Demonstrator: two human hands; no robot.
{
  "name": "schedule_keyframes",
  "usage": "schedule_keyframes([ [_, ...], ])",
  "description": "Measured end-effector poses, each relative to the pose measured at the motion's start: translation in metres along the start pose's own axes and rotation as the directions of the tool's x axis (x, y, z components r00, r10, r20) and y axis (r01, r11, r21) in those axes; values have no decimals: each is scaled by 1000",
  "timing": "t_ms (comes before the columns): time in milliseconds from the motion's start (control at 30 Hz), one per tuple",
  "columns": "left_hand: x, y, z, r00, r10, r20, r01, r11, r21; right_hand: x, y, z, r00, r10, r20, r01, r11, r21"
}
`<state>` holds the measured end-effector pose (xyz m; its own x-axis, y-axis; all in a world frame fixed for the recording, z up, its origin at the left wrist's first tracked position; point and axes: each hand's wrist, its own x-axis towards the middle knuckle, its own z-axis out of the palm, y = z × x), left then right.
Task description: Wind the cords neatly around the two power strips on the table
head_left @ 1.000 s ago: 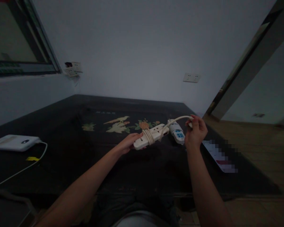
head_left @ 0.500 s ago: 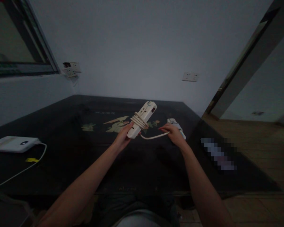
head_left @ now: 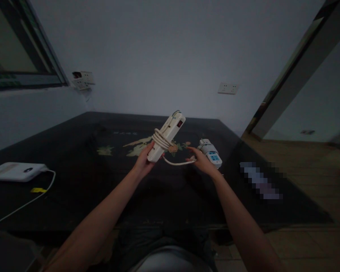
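Observation:
My left hand (head_left: 143, 160) grips the lower end of a white power strip (head_left: 173, 126), which tilts up to the right above the table. Several turns of its cream cord (head_left: 162, 139) are wrapped round its middle, and a red switch shows near the top. A loose length of the cord (head_left: 177, 163) sags across to my right hand (head_left: 201, 160), whose fingers are closed on its end part. Just beyond that hand a second power strip (head_left: 214, 156), white with blue sockets and a grey cord wound round it, lies on the table.
The black table (head_left: 158, 200) has a painted flower and bird design. At left lies a white device (head_left: 17, 172) with a white cable and a yellow tag (head_left: 39, 190). A blurred-out object (head_left: 260, 181) lies at right. Wall sockets (head_left: 228, 88) are on the back wall.
My right hand has moved left with the cord, uncovering more of the second power strip. My left hand has raised the wrapped power strip slightly and shifted it a little left.

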<state>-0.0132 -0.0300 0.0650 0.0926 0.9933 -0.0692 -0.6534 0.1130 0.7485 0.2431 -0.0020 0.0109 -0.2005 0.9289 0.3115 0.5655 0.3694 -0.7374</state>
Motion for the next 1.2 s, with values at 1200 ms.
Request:
schedule_keyframes([
  [1200,-5,-1,-10,899,-253,357,108,919,379,0,-5,-26,951,268,-156,-113,768,630],
])
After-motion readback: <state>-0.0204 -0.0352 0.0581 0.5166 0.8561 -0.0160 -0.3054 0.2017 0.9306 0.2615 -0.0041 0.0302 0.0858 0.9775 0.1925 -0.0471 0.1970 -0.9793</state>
